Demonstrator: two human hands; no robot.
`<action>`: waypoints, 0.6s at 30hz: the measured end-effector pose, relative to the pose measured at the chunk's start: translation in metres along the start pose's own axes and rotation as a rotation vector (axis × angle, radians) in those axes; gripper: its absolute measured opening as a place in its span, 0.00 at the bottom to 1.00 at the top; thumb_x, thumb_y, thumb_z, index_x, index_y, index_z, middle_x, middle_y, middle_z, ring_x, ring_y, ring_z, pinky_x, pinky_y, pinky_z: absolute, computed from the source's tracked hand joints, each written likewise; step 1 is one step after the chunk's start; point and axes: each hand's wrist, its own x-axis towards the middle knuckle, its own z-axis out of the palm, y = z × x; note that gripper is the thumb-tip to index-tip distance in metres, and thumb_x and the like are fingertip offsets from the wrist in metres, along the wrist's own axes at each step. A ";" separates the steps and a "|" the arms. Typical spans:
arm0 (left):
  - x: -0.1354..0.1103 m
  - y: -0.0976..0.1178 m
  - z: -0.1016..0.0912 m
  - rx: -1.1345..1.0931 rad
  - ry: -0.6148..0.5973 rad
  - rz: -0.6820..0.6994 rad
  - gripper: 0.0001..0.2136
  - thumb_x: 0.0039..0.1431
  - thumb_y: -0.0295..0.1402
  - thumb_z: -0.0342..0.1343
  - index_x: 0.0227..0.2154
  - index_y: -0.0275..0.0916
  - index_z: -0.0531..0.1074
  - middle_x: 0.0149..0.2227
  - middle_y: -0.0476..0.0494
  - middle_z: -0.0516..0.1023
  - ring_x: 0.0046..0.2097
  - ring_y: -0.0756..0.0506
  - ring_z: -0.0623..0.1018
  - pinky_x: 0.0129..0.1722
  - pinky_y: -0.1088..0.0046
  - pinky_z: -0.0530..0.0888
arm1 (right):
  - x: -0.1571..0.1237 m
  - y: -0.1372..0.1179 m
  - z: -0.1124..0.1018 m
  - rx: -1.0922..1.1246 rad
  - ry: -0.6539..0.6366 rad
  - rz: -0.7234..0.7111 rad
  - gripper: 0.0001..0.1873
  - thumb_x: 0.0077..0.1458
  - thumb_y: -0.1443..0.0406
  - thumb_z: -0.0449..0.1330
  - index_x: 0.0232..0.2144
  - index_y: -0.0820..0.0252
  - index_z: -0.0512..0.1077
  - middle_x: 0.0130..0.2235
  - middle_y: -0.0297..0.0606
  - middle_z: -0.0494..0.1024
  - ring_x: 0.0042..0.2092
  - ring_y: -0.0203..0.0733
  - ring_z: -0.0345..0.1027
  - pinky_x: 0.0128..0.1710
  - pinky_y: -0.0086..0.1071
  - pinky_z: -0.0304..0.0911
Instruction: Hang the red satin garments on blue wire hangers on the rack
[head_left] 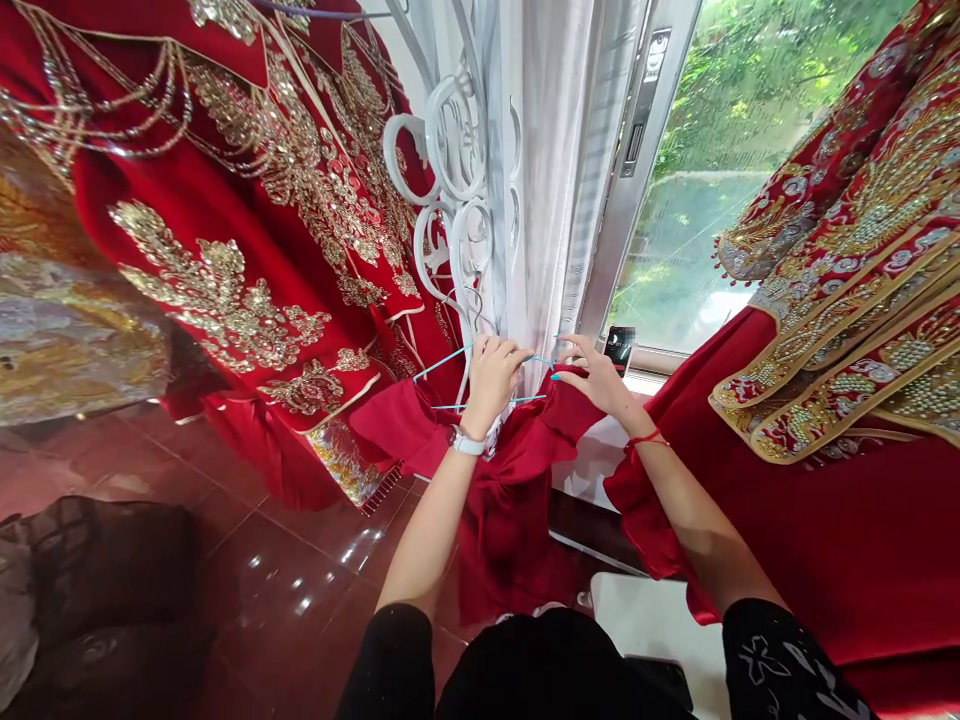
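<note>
The left hand is curled over the top middle of a light blue hanger and appears to hold it there, though the knuckles hide the exact contact. The right hand is at the hanger's right end, its thumb and forefinger slightly apart beside the wire; whether they pinch any cloth I cannot tell. The hanger's long axis runs left to right across the front of the body, so the left hand is nearer its middle and the right hand nearer the right shoulder of the red dress. That dress lies along the hanger, a shoulder at each end, and drops below both hands toward the wearer's black top. The left end of the hanger has no hand on it. Just beyond the fingers stands white scrolled metalwork, with a pale curtain and a window to its right. Farther out, a red garment with gold embroidery hangs on the left, and another embroidered garment hangs to the right, well apart from the hanger.
</note>
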 end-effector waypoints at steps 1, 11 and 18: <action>0.000 0.000 0.001 -0.007 0.009 0.000 0.15 0.67 0.25 0.50 0.45 0.46 0.80 0.38 0.43 0.79 0.43 0.39 0.73 0.51 0.55 0.67 | -0.003 0.002 0.003 -0.004 0.024 -0.012 0.26 0.57 0.58 0.63 0.57 0.53 0.71 0.46 0.39 0.81 0.46 0.46 0.77 0.57 0.44 0.68; -0.078 0.057 0.056 -0.398 0.083 -0.251 0.13 0.66 0.30 0.53 0.50 0.41 0.74 0.48 0.40 0.79 0.51 0.42 0.76 0.57 0.58 0.71 | -0.010 0.014 0.009 0.007 0.250 -0.005 0.15 0.57 0.52 0.62 0.28 0.54 0.82 0.33 0.38 0.84 0.38 0.46 0.77 0.43 0.40 0.73; -0.080 0.074 0.070 -0.719 0.108 -0.391 0.09 0.68 0.35 0.53 0.43 0.40 0.77 0.47 0.38 0.78 0.51 0.42 0.77 0.54 0.63 0.73 | -0.007 0.000 0.031 -0.108 0.488 -0.044 0.12 0.59 0.60 0.60 0.26 0.54 0.79 0.31 0.37 0.82 0.37 0.45 0.76 0.41 0.39 0.71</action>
